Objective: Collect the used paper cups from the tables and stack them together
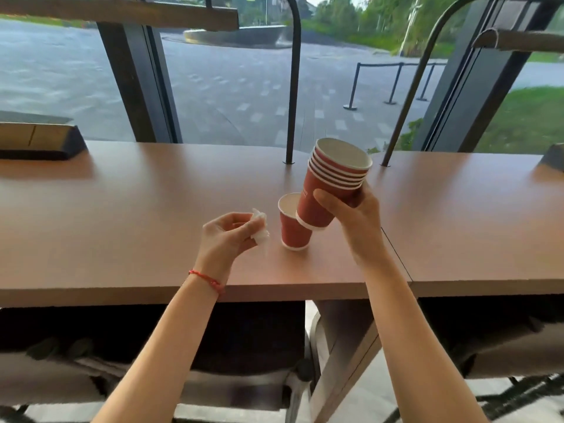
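Note:
My right hand (355,222) grips a stack of several red paper cups (331,184), tilted with its mouth up and to the right. The stack's base hangs just above the rim of a single red paper cup (293,227), which stands upright on the brown table (146,209). To the left of that cup, my left hand (227,236) pinches a crumpled white tissue (261,232) just above the tabletop. A red string bracelet circles my left wrist.
Two dark metal posts (291,87) rise from the table's back edge in front of a large window. A dark wedge-shaped box (39,143) sits at the far left. A second table (488,224) joins on the right. Chairs stand under the tables.

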Demonstrator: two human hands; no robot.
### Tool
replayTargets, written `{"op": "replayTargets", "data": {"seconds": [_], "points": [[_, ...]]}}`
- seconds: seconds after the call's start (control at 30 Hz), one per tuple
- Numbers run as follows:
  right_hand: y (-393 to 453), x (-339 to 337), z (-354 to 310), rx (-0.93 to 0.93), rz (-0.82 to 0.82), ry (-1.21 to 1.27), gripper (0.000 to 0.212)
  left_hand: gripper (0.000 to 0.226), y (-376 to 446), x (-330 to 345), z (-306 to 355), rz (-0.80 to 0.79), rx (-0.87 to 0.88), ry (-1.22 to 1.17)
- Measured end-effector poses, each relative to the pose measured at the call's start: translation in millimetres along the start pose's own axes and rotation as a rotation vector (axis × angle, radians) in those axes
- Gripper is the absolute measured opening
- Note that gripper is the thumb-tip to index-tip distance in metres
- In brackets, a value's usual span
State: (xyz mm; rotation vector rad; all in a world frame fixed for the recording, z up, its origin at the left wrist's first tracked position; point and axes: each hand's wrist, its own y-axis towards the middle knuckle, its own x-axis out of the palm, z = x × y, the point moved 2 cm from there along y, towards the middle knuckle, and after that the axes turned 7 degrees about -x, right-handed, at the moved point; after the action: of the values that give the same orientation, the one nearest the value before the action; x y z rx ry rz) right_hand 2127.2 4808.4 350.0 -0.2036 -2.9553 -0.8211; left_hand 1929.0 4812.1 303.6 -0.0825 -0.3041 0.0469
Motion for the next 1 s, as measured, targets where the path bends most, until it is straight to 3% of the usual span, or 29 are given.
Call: {"op": "replayTargets", "data": {"seconds": [0.27, 1.0], "points": [[42.6, 13.0, 24.0, -0.022, -0.097, -0.032, 0.049, 0.025, 23.1, -4.3, -10.8, 0.042, -0.012, -0.001], [-3.9, 5.3, 100.4, 0.147, -0.155, -0.183, 0.058, 0.024, 34.1, -9.6, -29.9, 0.028, -0.075, -0.015]]}}
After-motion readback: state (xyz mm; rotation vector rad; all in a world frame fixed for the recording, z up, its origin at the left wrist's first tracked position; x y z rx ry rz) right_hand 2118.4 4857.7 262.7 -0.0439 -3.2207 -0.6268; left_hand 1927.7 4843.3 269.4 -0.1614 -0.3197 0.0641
